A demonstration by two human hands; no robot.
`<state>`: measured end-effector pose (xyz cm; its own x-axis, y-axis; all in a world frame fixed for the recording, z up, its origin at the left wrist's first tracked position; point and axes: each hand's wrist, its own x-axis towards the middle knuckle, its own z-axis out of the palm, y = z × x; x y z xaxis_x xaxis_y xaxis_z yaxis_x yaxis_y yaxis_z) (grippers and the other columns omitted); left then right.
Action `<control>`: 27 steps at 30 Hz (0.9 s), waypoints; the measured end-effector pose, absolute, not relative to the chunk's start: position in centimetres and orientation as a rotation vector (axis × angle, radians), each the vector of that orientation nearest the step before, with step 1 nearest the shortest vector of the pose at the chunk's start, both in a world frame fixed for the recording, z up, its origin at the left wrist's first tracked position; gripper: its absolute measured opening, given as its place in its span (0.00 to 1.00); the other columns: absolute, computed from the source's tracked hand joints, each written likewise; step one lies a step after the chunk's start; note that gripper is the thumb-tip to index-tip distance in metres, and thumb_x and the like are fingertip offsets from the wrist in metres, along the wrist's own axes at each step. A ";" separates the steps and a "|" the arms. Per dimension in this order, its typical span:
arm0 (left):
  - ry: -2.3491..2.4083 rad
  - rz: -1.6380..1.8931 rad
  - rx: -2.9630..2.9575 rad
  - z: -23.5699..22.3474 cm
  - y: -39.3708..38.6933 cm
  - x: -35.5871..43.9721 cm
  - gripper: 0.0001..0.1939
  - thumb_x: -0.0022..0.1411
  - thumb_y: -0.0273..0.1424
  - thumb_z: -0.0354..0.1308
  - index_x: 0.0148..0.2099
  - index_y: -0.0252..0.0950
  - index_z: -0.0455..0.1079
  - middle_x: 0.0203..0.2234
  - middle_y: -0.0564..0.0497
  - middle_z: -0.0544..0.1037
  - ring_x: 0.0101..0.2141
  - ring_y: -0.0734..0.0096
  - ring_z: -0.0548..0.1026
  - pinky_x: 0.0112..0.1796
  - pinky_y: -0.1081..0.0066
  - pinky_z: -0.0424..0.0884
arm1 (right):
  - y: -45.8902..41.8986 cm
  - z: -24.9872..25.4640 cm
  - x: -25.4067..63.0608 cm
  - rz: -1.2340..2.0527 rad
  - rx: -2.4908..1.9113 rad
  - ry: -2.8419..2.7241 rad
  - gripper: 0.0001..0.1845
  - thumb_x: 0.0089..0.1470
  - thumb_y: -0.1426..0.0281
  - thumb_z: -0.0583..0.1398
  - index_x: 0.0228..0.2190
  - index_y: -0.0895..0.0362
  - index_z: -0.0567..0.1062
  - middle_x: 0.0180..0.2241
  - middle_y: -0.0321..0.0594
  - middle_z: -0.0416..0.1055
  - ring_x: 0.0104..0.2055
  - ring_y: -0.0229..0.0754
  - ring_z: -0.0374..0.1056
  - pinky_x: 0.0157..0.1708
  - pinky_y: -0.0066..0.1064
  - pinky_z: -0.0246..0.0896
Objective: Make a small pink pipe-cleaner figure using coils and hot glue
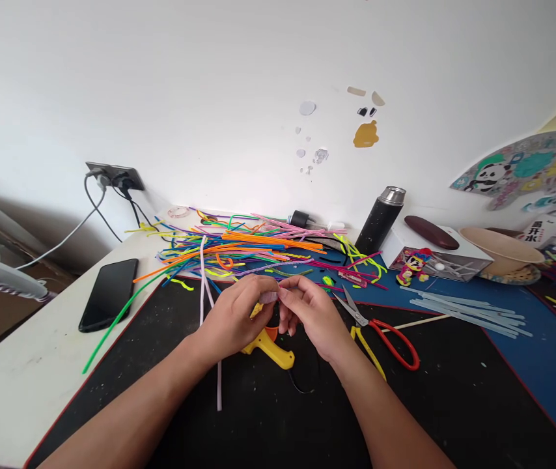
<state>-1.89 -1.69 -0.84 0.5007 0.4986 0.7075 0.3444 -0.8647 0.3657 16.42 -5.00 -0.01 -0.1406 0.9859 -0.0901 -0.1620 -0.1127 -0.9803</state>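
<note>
My left hand (243, 311) and my right hand (311, 316) meet above the black mat, fingertips pinched together. Between them is a small pale lilac piece of pipe cleaner (269, 296), mostly covered by the fingers. Long lilac pipe cleaners (202, 277) run behind my left hand, and one end shows below the wrist; whether they join the held piece I cannot tell. Under my hands lies a yellow glue gun (275, 352), partly hidden. Close to my right wrist, scissors (363, 320) with one red and one yellow handle lie with blades apart.
A pile of coloured pipe cleaners (253, 244) spreads along the wall. A phone (108, 294) lies at left. On the right are a black flask (380, 218), a small figure (413, 267), clear glue sticks (468, 312), a white box (441, 251) and a bowl (502, 246).
</note>
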 end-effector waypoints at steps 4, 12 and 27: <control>0.672 1.280 2.618 -0.8 -1.7 -1.8 0.13 0.68 0.19 0.56 0.51 0.38 0.65 0.42 0.45 0.81 0.41 0.65 0.81 0.43 0.68 0.77 | -4.9 -0.1 16.4 1.435 -1.128 -1.132 0.20 0.56 0.53 0.66 0.37 0.55 0.71 0.20 0.30 0.72 0.20 0.38 0.71 0.18 0.25 0.61; 0.694 1.332 2.616 -0.9 -1.7 -1.4 0.13 0.68 0.19 0.56 0.51 0.38 0.65 0.41 0.45 0.81 0.41 0.65 0.81 0.42 0.68 0.78 | -4.9 0.1 16.3 1.481 -1.121 -1.052 0.17 0.54 0.56 0.66 0.35 0.54 0.70 0.18 0.29 0.70 0.18 0.38 0.70 0.17 0.25 0.59; 0.766 1.304 2.548 -1.0 -1.9 -1.4 0.14 0.70 0.23 0.56 0.55 0.39 0.69 0.44 0.45 0.83 0.44 0.64 0.82 0.46 0.68 0.77 | -5.1 0.3 16.2 1.530 -1.078 -0.972 0.17 0.54 0.56 0.67 0.34 0.54 0.70 0.18 0.26 0.67 0.18 0.37 0.68 0.18 0.25 0.56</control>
